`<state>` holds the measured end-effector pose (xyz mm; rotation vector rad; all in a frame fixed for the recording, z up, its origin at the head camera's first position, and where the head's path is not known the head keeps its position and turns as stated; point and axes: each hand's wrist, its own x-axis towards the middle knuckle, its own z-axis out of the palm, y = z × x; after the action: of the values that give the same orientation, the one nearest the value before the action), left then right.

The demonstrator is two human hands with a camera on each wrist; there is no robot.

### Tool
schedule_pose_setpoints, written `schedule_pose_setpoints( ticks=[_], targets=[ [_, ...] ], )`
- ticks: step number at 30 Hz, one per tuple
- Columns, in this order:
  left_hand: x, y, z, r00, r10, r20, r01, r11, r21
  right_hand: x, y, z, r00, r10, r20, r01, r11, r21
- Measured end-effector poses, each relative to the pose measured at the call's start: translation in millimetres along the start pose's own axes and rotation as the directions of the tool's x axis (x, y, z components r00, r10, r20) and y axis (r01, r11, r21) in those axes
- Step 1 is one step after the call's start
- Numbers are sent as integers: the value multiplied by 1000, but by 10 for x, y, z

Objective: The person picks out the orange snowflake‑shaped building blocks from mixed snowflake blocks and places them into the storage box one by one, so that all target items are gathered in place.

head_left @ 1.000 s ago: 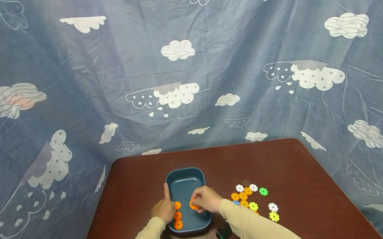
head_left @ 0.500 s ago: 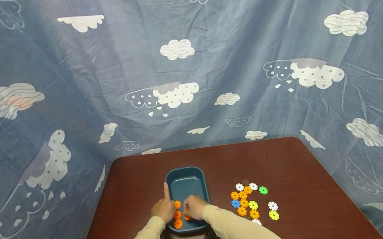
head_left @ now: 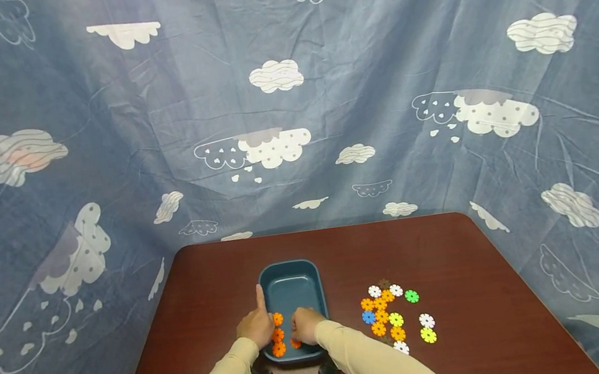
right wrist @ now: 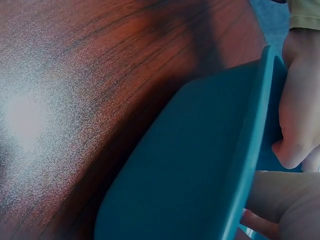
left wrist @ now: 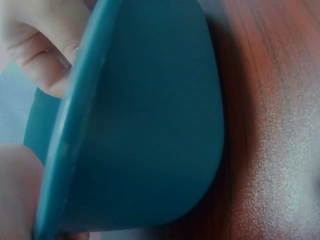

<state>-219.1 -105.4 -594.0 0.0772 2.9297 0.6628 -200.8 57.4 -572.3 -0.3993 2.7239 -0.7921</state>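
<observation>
A dark teal plastic tray (head_left: 292, 291) rests on the table. My left hand (head_left: 255, 328) grips its left rim, the index finger straight along the edge and the thumb (left wrist: 17, 185) inside the wall. Down in the near part of the tray, my right hand (head_left: 308, 325) pinches an orange snowflake disc (head_left: 295, 343), mostly covered by the fingers. Several more orange notched discs (head_left: 278, 335) lie in a column along the tray's left wall, beside the left hand. The right wrist view shows the tray's outer wall (right wrist: 185, 160) hiding the right fingertips.
On the brown table (head_left: 220, 271), right of the tray, lies a loose cluster of orange discs (head_left: 382, 317) with a blue disc (head_left: 368, 317), white discs (head_left: 427, 321), yellow discs (head_left: 428, 335) and a green disc (head_left: 411, 296). A cloud-patterned curtain (head_left: 290, 107) stands behind.
My right hand has moved left and nearer inside the tray, bringing the orange disc toward the column, and has shifted slightly right since. My left hand stays on the rim.
</observation>
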Motion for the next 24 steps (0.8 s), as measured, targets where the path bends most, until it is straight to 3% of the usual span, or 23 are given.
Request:
schedule_pose_setpoints(
  ticks=[5,9,12,16,20,24],
  targets=[
    [16,-6,16,1000,3,3,-3,1000,8,-47,13,-86,1000,-10,-11,11,993,117],
    [30,-6,25,1000,2,-4,-2,1000,10,-134,60,-302,997,-53,-52,64,970,236],
    [32,-5,34,1000,-2,-5,2,1000,7,-211,170,-508,993,-42,-109,71,958,279],
    [29,-5,43,1000,-13,-3,13,1000,-1,-334,443,-775,981,63,-184,-1,946,324],
    [22,-10,47,1000,-13,-5,13,1000,1,-518,832,-970,951,198,-238,-108,933,342],
    [12,-16,51,1000,-5,-7,5,1000,12,-768,1223,-1030,919,299,-258,-214,926,310]
  ],
)
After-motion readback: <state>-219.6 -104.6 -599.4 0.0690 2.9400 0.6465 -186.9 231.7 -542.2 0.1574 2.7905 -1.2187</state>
